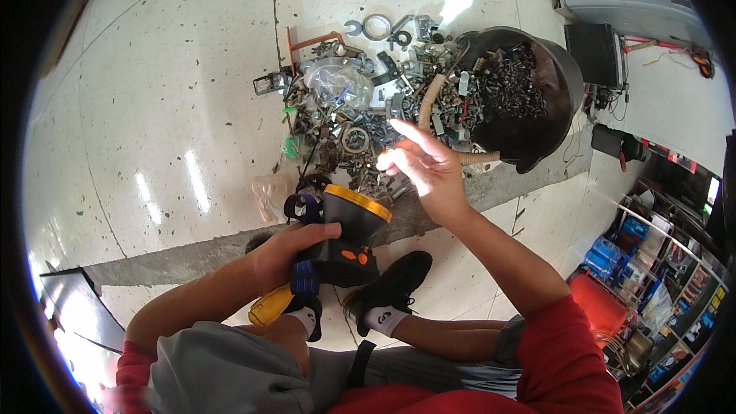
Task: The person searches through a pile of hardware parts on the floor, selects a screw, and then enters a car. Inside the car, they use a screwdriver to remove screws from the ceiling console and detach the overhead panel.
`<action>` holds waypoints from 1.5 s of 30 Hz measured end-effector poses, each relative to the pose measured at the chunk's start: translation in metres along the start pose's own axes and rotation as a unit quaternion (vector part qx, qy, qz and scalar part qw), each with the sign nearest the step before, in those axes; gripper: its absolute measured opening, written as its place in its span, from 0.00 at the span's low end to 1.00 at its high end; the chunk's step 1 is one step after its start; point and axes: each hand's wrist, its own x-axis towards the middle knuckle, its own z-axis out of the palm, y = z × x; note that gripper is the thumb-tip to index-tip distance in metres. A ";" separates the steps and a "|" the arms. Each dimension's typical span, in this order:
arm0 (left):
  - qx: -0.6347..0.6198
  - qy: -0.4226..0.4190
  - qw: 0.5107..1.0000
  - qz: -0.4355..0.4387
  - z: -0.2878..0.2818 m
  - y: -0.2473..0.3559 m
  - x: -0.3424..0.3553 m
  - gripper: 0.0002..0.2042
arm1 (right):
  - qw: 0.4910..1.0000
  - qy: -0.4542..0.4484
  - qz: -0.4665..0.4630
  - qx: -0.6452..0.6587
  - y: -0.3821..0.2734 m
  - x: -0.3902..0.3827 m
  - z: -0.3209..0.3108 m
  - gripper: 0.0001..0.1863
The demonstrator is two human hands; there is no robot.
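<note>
My left hand (287, 253) is closed around a black headlamp (351, 230) with a yellow rim, orange buttons and a blue strap. The lamp's front is tilted up and away from me, above the gap between my shoes and the pile. My right hand (429, 172) hovers over the near side of a heap of metal hardware (360, 138). Its index finger points up and left, apart from the other fingers, which are partly bent. Strong light washes out those fingertips, and nothing shows clearly in them.
A black bucket (556, 77) lies tipped on its side at the heap's right, with dark screws spilling out. A clear plastic bag (337, 80) and a tan hose (431, 100) lie on the heap. Shelves with tools (659, 291) stand at right. My black shoes (399, 280) are close below.
</note>
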 end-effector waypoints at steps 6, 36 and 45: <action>0.052 0.011 0.999 0.005 0.000 -0.005 0.002 0.31 | 0.958 0.011 0.179 0.225 -0.013 -0.009 0.003 0.13; 0.709 0.434 0.543 0.121 -0.097 0.056 -0.017 0.28 | 0.973 0.009 0.180 0.146 0.033 -0.019 0.008 0.13; 0.647 0.394 0.589 0.283 -0.032 0.052 -0.071 0.12 | 0.969 0.003 0.190 0.156 0.027 -0.019 0.017 0.12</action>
